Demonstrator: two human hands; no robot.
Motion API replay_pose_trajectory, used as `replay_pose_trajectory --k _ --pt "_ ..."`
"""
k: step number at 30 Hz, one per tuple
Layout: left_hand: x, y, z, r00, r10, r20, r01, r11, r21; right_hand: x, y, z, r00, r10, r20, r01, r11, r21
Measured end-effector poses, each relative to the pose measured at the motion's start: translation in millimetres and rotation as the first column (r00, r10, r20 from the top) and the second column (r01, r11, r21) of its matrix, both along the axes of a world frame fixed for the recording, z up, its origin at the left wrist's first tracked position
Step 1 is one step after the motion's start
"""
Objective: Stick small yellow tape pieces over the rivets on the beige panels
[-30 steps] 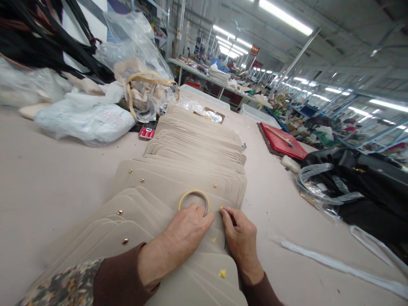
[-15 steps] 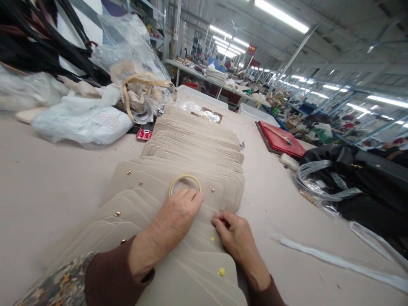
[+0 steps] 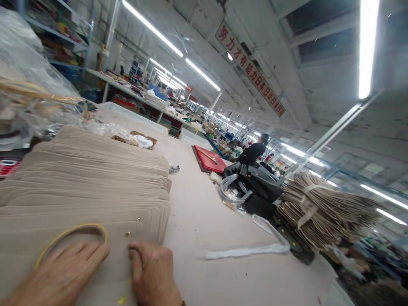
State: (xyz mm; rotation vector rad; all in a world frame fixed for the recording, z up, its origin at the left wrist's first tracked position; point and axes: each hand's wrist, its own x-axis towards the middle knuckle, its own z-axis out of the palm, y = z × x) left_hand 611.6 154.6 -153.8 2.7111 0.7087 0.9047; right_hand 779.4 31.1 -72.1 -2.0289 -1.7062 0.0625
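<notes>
One tape roll is resting on the fanned beige panels, the half-curled left hand gripping it — the right hand, fingertips pinched together, is apparently doing steady, fine work near a brass stud, any held piece indiscernible.

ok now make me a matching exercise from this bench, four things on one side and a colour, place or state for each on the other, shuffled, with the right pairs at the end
Things
1. yellow-edged ring
2. red pad
3. long strip
4. stacked bundle

Descriptions
A. white, bent back on itself at one end
B. bound with a band, just beyond the black bag
C. at the left hand
D. has a slim tool lying across it

Right pairs: 1-C, 2-D, 3-A, 4-B
</notes>
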Motion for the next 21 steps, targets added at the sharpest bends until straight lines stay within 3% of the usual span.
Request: replay_pose_trajectory --k 2,4,7,11,15,18,21 --pt "-8 -18 30.4 0.968 0.103 -0.227 -0.098 0.995 0.030 0 -3 0.2 0.999 0.016 -0.051 -0.015 1.000 0.015" --pt "-12 -37 65.2 0.917 0.041 -0.397 -0.055 0.998 -0.022 3 -7 -2.1 0.992 0.029 -0.127 -0.024 0.999 0.043" --pt "-12 -51 95.7 0.895 -0.022 -0.445 -0.034 0.992 -0.118 10 -9 -8.3 0.970 0.019 -0.244 -0.004 0.998 0.059" --pt "-17 -51 95.1 0.974 -0.079 -0.212 0.037 0.980 -0.193 16 -13 -5.0 0.897 0.065 -0.438 0.012 0.985 0.170" --pt "-19 -52 92.7 0.978 -0.205 -0.023 0.195 0.955 -0.224 6 -20 7.6 0.839 0.258 -0.480 -0.154 0.957 0.246" --pt "-17 -55 93.8 0.976 -0.219 -0.017 0.210 0.954 -0.211 -4 -21 11.0 0.810 0.379 -0.449 -0.262 0.917 0.301" --pt "-15 -58 90.6 0.979 -0.194 -0.055 0.181 0.966 -0.186 -9 -18 11.4 0.818 0.422 -0.392 -0.311 0.897 0.315"
